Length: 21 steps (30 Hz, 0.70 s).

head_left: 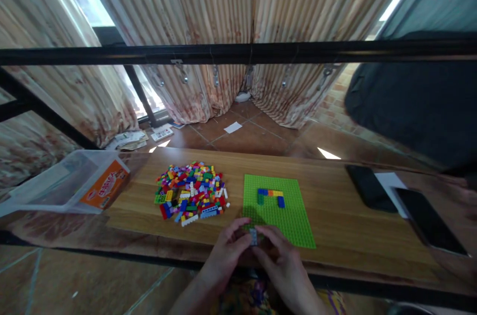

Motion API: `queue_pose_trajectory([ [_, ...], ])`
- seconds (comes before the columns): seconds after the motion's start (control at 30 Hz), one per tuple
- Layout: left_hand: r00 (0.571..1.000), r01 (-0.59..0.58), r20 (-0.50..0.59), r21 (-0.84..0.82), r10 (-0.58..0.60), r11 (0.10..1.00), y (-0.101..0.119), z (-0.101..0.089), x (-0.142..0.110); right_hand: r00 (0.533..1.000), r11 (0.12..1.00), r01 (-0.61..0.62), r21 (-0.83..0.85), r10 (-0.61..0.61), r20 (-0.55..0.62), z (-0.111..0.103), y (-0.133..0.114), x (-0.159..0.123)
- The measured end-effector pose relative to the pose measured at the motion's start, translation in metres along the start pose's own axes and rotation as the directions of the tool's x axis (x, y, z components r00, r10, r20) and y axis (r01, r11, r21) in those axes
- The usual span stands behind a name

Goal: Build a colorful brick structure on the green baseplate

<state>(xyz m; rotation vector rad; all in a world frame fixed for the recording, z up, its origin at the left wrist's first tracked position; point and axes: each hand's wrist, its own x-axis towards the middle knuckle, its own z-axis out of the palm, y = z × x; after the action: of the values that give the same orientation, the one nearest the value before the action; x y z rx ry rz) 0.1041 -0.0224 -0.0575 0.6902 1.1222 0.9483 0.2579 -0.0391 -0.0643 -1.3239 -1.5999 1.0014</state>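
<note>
Both my hands meet at the near edge of the wooden table [335,215]. My left hand [228,250] and my right hand [278,255] are closed, pinching a small grey-blue brick [254,236] between their fingertips. Just beyond them lies a green baseplate [286,220] with a short row of blue, orange, yellow and green bricks [270,196] pressed on it. A pile of several loose coloured bricks [191,192] lies to the left of the plate.
A clear plastic box [55,183] with an orange label lies at the table's left end. Two dark phones [368,187] [428,220] and white paper rest at the right. A black bar [238,52] crosses above; curtains hang behind.
</note>
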Motion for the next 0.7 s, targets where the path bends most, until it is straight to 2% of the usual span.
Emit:
queue_pose_trajectory([
  [0.17,0.997,0.067,0.035,0.046,-0.069,0.997,-0.005,0.017,0.005,0.998,0.998,-0.062,-0.003,0.062,0.002,-0.014,0.006,-0.003],
  [0.27,0.996,0.060,0.058,0.074,-0.064,0.995,-0.011,0.021,0.011,0.998,0.997,-0.057,-0.045,0.057,-0.010,-0.019,0.015,0.002],
  [0.33,0.999,0.009,0.050,0.117,-0.015,0.993,-0.015,0.019,0.017,0.998,0.994,-0.039,-0.099,0.034,-0.051,-0.021,0.023,0.009],
  [0.43,0.992,-0.126,0.012,0.228,0.126,0.965,-0.017,0.012,0.027,0.994,0.969,0.023,-0.245,-0.048,-0.094,-0.024,0.034,0.025],
  [0.57,0.948,-0.282,-0.006,0.445,0.318,0.850,-0.010,0.004,0.040,0.985,0.888,0.130,-0.440,-0.168,-0.048,-0.022,0.047,0.046],
  [0.7,0.931,-0.308,0.010,0.557,0.364,0.771,-0.005,0.006,0.051,0.973,0.817,0.188,-0.546,-0.232,-0.013,-0.017,0.054,0.055],
])
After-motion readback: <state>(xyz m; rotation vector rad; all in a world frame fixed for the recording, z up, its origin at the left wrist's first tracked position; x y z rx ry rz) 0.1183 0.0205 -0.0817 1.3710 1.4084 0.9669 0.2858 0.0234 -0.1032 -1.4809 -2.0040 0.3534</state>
